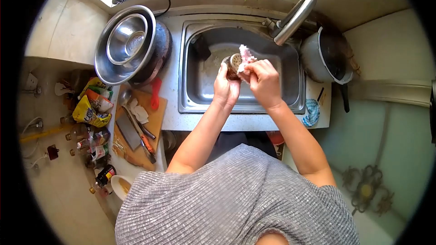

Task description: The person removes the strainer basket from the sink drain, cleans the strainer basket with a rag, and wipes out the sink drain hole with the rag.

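Over the sink, my left hand is wrapped round a small dark shaker jar. Its round, pale top with small holes faces up and to the right. Just to the right, my right hand pinches a crumpled pink-and-white cloth. The cloth is right beside the jar's top; I cannot tell whether they touch. Fingers hide much of the jar's body and the lower part of the cloth. Beneath both hands lies the steel basin, with a dark block-like thing at its left wall.
A faucet arches over the sink's back right. Nested steel bowls stand on the left, a grey pot on the right. A cutting board holds a cleaver and other utensils. A blue-white scrubber lies front right.
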`<state>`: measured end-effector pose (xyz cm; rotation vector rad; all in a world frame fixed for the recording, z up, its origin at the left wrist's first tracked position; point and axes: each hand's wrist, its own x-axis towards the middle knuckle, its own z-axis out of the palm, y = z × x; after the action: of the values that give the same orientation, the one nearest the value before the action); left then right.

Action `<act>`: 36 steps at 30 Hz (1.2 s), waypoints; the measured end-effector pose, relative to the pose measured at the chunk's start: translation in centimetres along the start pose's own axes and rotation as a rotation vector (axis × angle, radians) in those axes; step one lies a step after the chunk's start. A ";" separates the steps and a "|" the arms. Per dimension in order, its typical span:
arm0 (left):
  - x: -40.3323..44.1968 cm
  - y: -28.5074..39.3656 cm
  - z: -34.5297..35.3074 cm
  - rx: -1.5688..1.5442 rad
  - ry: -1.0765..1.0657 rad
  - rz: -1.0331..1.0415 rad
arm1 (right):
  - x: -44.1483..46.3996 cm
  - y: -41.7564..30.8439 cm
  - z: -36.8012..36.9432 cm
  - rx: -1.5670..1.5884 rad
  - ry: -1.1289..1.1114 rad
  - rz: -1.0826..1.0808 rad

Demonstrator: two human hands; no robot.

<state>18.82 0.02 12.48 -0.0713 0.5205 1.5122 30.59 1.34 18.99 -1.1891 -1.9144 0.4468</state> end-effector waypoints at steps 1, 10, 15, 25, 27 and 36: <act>0.2 -0.3 -0.3 0.020 -0.013 -0.003 | 0.0 -0.7 0.0 -0.001 0.004 -0.021; -0.1 -1.7 0.2 0.055 0.001 -0.003 | 0.3 1.2 -0.5 -0.052 0.034 0.032; 1.7 -0.7 -2.0 -0.013 -0.243 -0.118 | -0.6 -1.3 -0.1 0.015 0.007 -0.027; 0.4 -0.2 0.2 0.031 0.024 -0.036 | 0.5 0.8 0.2 0.002 0.032 0.063; 0.9 0.4 0.3 0.042 0.007 -0.010 | -0.2 0.0 0.5 0.014 0.024 0.040; 0.0 -0.7 0.3 0.079 -0.005 -0.015 | 1.5 1.6 1.4 -0.004 0.057 0.055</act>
<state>19.56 0.08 12.55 -0.0098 0.5737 1.4755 30.09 3.55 17.81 -1.2468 -1.8389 0.4342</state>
